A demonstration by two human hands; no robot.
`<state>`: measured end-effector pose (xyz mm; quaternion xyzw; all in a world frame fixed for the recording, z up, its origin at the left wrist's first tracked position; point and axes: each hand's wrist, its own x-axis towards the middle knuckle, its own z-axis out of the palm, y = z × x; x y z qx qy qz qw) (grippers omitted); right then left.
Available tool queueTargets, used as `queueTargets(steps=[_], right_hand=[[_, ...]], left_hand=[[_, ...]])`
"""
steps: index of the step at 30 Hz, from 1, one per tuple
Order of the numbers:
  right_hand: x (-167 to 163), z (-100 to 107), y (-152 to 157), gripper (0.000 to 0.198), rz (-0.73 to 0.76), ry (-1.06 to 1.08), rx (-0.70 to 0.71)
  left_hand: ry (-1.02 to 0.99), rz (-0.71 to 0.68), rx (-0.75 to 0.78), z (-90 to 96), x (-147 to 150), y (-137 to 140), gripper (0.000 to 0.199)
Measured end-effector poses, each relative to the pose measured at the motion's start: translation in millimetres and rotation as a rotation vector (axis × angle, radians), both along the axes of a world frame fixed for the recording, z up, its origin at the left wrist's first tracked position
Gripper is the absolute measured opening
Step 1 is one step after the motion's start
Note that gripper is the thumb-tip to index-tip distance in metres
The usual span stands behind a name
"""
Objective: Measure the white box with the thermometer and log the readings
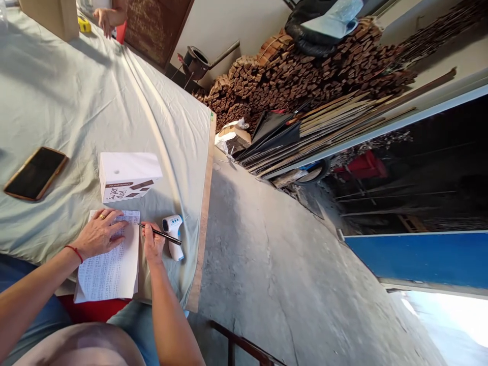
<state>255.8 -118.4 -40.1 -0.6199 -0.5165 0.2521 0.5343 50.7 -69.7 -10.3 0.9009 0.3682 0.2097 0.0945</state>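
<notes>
Sheets of paper (110,269) covered in small handwriting lie at the table's near edge. My left hand (99,234) rests flat on their upper part, fingers spread, with a ring and a red wrist cord showing. At the sheets' right edge my right hand (153,241) grips a black pen (168,236), its tip at the paper near the top right. Just right of that hand lies a white and blue infrared thermometer (175,239). A white box (129,170) with dark printing stands beyond the paper.
A phone (36,174) in a brown case lies on the cloth-covered table (87,117) at left. Across it are a cardboard box (57,18), a yellow tape measure (84,24) and another person's hand (104,20). Stacked firewood (267,71) lines the wall beyond the concrete floor (259,254).
</notes>
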Motion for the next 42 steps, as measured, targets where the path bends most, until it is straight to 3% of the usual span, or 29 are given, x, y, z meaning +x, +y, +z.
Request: queueTargets(steps=[4,8,19,35,42], right_hand=[[-5,0,2,0.02,-0.043,0.043,-0.012],[-9,-2,2,0.015,-0.074,0.005,0.003],[-10,-7,3,0.017,-0.048,-0.2,0.041],[-12,-5,5,0.017,-0.038,-0.188,0.04],[-11,-6,4,0.015,-0.035,-0.163,0.013]], left_hand=[[0.012,0.012,-0.005,-0.6,1,0,0.026],[0.01,0.004,0.029,-1.0,1,1,0.026],[0.0,0.0,0.059,-1.4,1,0,0.025],[-0.056,0.0,0.083,-2.1,1,0,0.024],[-0.052,0.013,0.018,-0.8,2,-1,0.024]])
